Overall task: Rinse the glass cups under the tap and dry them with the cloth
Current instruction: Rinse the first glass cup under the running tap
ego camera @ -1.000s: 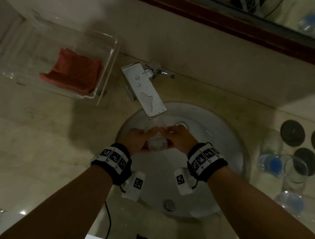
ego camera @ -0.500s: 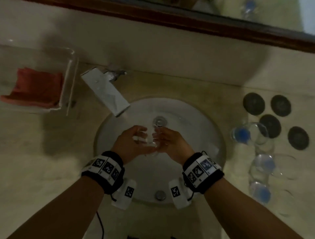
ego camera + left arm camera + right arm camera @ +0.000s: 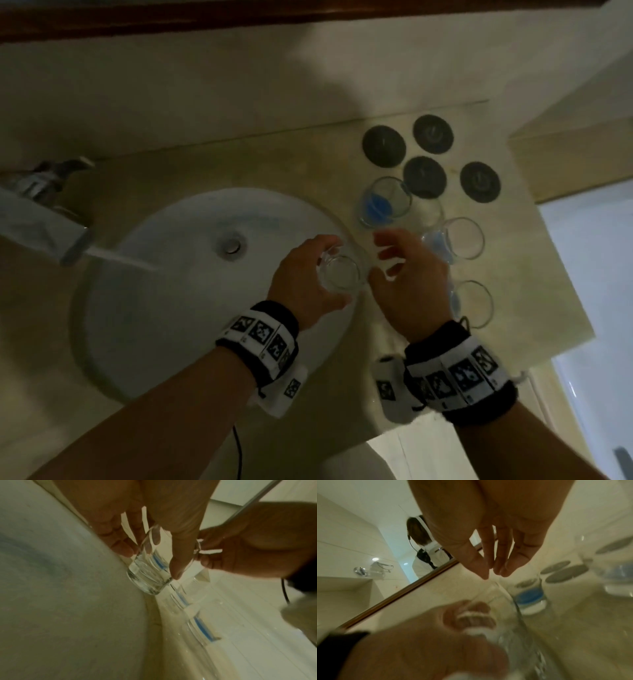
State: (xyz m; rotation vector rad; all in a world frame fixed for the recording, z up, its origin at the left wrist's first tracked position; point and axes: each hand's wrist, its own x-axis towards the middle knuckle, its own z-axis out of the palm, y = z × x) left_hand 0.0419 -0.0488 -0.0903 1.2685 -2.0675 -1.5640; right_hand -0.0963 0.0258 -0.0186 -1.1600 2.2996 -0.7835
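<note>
My left hand (image 3: 310,274) grips a clear glass cup (image 3: 339,275) by its side and holds it upright over the right rim of the white sink (image 3: 137,325). In the left wrist view its thumb and fingers wrap the cup (image 3: 147,580). My right hand (image 3: 394,262) hovers just right of the cup with relaxed fingers and holds nothing; its fingertips (image 3: 205,561) are at the cup's rim. The right wrist view shows those fingers (image 3: 503,566) hanging above the cup (image 3: 518,635). The tap (image 3: 41,222) is at the left edge. The cloth is out of view.
Three more glasses with blue bases (image 3: 383,202) (image 3: 457,240) (image 3: 474,303) stand on the beige counter right of the sink. Behind them lie several dark round coasters (image 3: 424,176). The drain (image 3: 233,245) is mid-basin. A mirror frame (image 3: 171,17) runs along the wall.
Both hands moved right from mid-basin under the tap to the sink's right rim. The right hand let go of the cup, which the left hand alone now holds. The view swung right.
</note>
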